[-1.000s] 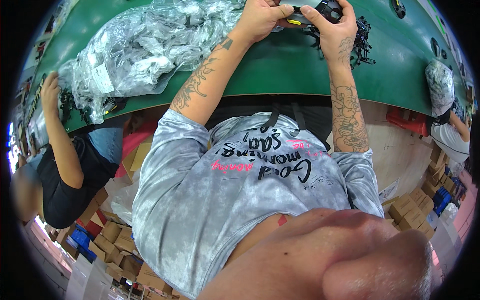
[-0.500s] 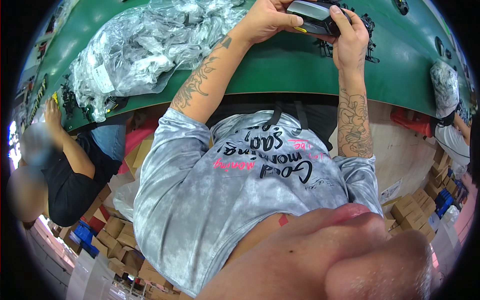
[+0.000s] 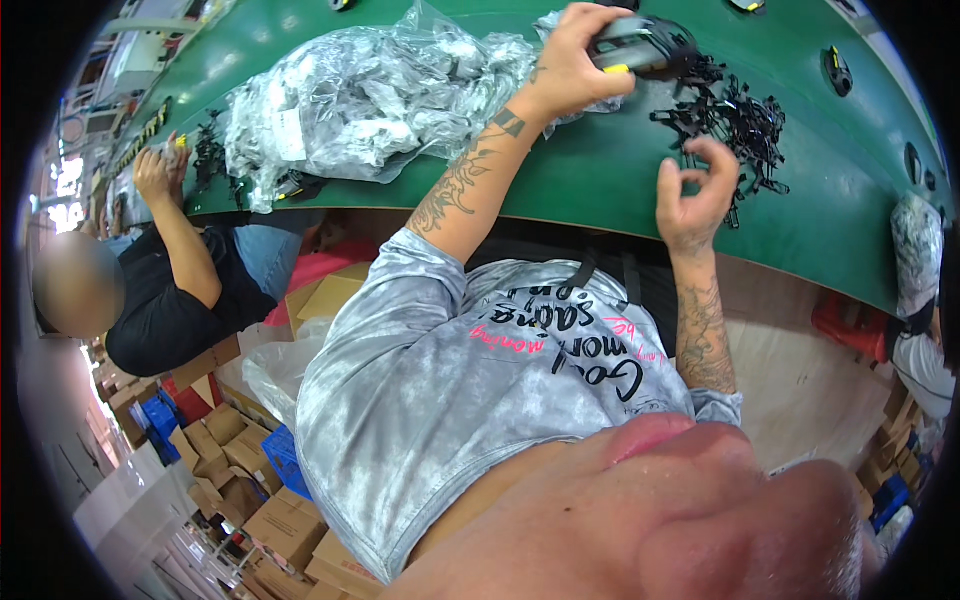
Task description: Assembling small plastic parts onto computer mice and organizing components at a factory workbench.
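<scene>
My left hand (image 3: 575, 75) grips a rounded black-and-grey plastic item (image 3: 655, 48) with a yellow tab, over the far part of the green table. Its thumb and fingers wrap the near left end of the item; the item is partly blurred. My right hand (image 3: 698, 200) is raised near the table's front edge, fingers loosely curled and thumb apart, with nothing visible in it. Just beyond it lies a tangled pile of small black plastic parts (image 3: 745, 130). To the left of my left forearm sits a large clear bag (image 3: 350, 100) full of plastic-wrapped pieces.
Similar black-and-yellow items (image 3: 838, 72) lie on the green table (image 3: 620, 170) to the right. A wrapped bundle (image 3: 915, 250) stands at the right edge. A co-worker in a black top (image 3: 165, 310) handles small parts at left. Cardboard boxes (image 3: 285, 525) and a blue crate (image 3: 288, 460) are behind me.
My right hand has let go of the black-and-grey item and drawn back toward me, baring the black pile. My left hand has carried the item slightly right. The view has shifted.
</scene>
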`<act>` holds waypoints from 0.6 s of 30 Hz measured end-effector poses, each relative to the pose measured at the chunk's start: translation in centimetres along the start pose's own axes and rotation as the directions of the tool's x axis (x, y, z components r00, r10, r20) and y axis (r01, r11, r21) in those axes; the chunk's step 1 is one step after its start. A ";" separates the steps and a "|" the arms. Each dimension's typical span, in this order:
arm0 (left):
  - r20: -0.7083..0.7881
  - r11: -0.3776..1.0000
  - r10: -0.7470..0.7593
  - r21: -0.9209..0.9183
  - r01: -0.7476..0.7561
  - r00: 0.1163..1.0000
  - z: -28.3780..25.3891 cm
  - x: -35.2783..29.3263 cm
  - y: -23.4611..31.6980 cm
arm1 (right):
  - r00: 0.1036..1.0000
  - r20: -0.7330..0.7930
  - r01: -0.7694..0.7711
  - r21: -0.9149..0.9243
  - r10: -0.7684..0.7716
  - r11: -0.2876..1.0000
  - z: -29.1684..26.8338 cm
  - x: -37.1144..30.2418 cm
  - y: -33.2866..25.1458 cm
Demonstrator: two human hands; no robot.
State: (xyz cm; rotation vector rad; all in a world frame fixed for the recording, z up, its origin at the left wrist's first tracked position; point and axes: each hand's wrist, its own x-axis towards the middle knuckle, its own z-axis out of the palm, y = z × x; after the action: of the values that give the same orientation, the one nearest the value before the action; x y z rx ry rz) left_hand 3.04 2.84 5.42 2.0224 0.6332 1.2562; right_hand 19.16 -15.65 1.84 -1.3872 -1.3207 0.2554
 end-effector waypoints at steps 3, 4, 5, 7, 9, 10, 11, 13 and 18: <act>-0.151 0.934 -0.190 0.276 0.226 0.970 -1.3 0.6 -0.8 | 0.991 0.114 0.093 -0.158 -0.075 0.983 -0.1 -0.9 0.0; -0.238 0.860 -0.223 0.410 0.305 0.946 -1.5 1.3 -1.1 | 0.990 0.129 0.071 -0.137 -0.053 0.988 0.0 -0.7 0.3; -0.237 0.777 -0.213 0.547 0.311 0.948 -2.6 1.8 -1.1 | 0.990 0.132 0.064 -0.125 -0.048 0.990 0.1 -0.6 -0.1; -0.158 0.701 -0.242 0.654 0.285 0.957 0.5 4.6 -6.6 | 0.996 0.057 -0.049 -0.218 0.063 0.975 -0.6 -0.6 2.3; -0.233 0.552 -0.290 0.752 0.361 0.928 -5.9 7.0 -7.6 | 0.991 0.132 0.036 -0.135 -0.018 0.990 0.5 0.7 0.5; -0.215 0.537 -0.363 0.747 0.392 0.907 -6.5 7.9 -8.0 | 0.985 0.169 0.065 -0.140 -0.041 0.988 0.3 0.3 0.4; -0.169 0.489 -0.396 0.793 0.363 0.903 -6.0 8.9 -7.7 | 0.986 0.163 0.061 -0.149 -0.036 0.987 0.0 -0.1 0.6; -0.122 0.451 -0.421 0.831 0.325 0.899 -4.4 10.8 -7.2 | 0.989 0.140 0.059 -0.130 -0.040 0.990 0.0 0.2 0.5; 0.005 0.590 -0.550 0.710 0.384 0.835 3.6 13.0 -3.7 | 0.996 0.090 0.008 -0.181 0.009 0.983 -0.4 -0.3 1.4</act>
State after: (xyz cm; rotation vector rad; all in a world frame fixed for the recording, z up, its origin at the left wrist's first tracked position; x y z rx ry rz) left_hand 11.54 13.29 9.09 2.2728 1.5918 0.4595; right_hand 20.08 -15.70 0.74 -1.5440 -1.4478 0.2042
